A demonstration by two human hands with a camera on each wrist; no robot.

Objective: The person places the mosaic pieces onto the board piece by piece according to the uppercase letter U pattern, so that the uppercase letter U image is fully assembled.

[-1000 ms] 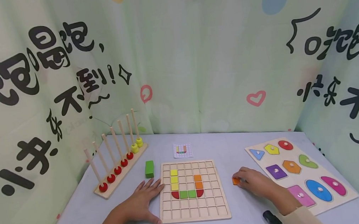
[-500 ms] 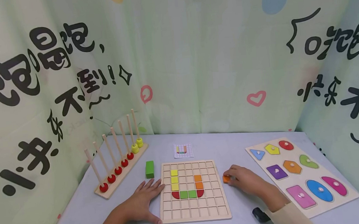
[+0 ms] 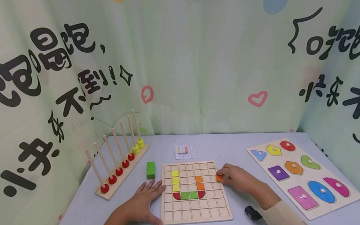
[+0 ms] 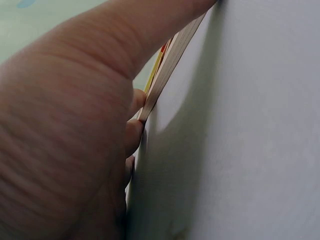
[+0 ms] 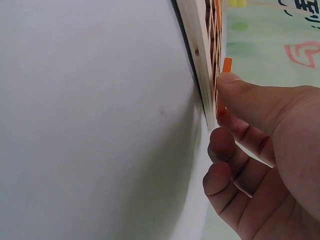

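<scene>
A wooden grid board [image 3: 185, 215] lies mid-table, with yellow, red, green and orange tiles forming a U shape in its cells. My left hand [image 3: 141, 205] rests with fingers spread at the board's left edge; in the left wrist view its thumb [image 4: 165, 20] reaches along the board's side. Over the board's right edge, my right hand [image 3: 240, 180] pinches an orange tile [image 3: 219, 178] between thumb and fingers. The right wrist view shows that orange tile [image 5: 227, 65] standing out past the thumb, close to the board's grid, its other fingers loosely curled.
Behind the board lies a small pattern card [image 3: 184, 151]. A green block [image 3: 150, 170] stands left of the board. Farther left is a peg rack [image 3: 124, 172] with red and yellow beads. A shape puzzle board [image 3: 297, 184] with knobs lies at the right.
My right hand has moved left with the orange tile, from the tabletop right of the board to the board's right edge. My left hand has stayed in place.
</scene>
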